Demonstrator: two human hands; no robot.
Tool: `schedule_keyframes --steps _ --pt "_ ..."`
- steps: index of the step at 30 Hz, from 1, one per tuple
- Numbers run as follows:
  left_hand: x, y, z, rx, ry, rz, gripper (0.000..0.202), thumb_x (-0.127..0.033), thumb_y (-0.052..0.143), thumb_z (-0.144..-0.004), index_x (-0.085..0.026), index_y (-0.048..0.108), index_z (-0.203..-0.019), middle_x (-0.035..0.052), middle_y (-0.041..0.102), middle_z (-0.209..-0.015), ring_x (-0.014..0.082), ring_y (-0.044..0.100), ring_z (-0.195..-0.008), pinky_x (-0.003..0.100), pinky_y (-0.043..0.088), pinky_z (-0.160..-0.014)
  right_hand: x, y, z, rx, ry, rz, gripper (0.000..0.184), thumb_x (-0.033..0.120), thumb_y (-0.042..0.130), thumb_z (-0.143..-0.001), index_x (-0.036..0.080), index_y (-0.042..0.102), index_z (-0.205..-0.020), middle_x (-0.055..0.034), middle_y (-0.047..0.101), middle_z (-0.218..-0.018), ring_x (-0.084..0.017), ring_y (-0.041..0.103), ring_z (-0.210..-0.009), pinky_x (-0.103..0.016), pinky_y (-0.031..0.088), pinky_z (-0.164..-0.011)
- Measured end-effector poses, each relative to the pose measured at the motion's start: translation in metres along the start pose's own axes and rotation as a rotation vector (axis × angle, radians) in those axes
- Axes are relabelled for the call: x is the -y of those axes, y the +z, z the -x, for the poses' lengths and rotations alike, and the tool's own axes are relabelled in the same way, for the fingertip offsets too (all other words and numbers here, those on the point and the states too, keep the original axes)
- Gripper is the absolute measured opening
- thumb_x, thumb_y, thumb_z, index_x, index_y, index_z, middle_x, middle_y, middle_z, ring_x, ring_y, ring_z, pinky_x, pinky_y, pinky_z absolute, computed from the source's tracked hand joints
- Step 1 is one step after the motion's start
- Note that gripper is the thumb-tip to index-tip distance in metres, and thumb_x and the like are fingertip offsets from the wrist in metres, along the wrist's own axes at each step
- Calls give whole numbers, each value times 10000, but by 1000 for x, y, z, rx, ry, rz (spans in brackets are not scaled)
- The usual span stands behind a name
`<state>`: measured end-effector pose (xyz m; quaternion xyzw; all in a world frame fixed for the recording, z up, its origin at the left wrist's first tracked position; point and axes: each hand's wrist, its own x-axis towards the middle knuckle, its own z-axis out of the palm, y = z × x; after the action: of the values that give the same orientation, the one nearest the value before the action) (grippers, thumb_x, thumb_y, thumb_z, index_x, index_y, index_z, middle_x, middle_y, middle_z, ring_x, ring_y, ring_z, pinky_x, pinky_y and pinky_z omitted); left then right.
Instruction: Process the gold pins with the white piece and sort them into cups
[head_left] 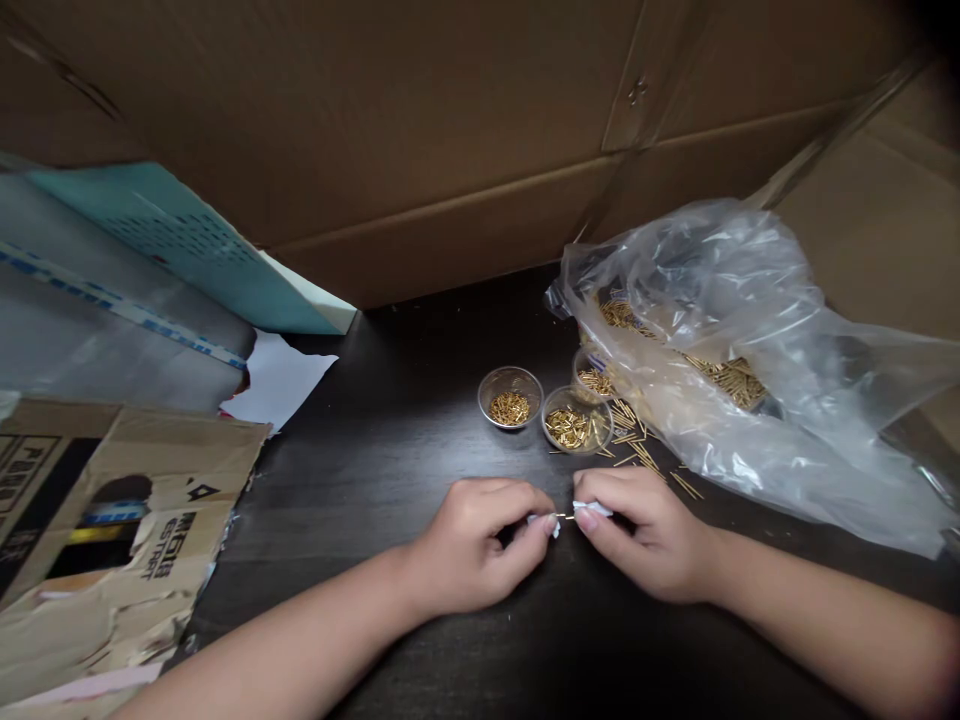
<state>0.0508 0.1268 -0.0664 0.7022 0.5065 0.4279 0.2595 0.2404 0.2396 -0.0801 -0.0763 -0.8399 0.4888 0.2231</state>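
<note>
My left hand (487,540) is closed in a pinch on a thin brass pin (560,515), whose tip points right. Facing it, my right hand (649,530) pinches another small brass pin (570,518). The two tips are nearly end to end; whether they touch I cannot tell. White material, like tissue or tape, shows between the fingertips of both hands. Beyond them stand a clear plastic cup (511,372) and a second cup (609,440), each with small brass pieces inside. A third cup (576,372) is partly hidden behind the second.
A large clear plastic bag (810,400) with many brass pins lies at the right. Loose brass pins (643,458) are scattered before it. Cardboard walls (450,130) rise behind the dark table (375,430). A torn cardboard box (172,600) and a grey package (97,330) stand left.
</note>
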Motion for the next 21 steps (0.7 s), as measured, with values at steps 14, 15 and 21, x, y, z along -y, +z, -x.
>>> schedule_keyframes --steps 14,15,21 --pt "0 -1 0 12 5 22 108 -103 592 -907 -84 689 -861 40 664 -666 107 567 -565 211 440 -561 0 0 2 -4 17 -12 222 184 473 -987 203 448 -767 47 398 -659 -100 384 -567 -242 300 -550" --pt "0 -1 0 14 3 24 108 -104 593 -907 -86 688 -861 41 667 -668 107 570 -567 212 441 -562 0 0 2 -1 18 -12 223 186 471 -989 203 449 -768 47 401 -660 -99 384 -567 -241 301 -550" --pt "0 -2 0 23 -8 30 110 -114 591 -911 -96 685 -856 37 668 -666 109 576 -564 213 447 -560 0 -1 1 33 33 -27 228 205 464 -1006 203 453 -778 46 411 -668 -100 394 -581 -240 311 -565"
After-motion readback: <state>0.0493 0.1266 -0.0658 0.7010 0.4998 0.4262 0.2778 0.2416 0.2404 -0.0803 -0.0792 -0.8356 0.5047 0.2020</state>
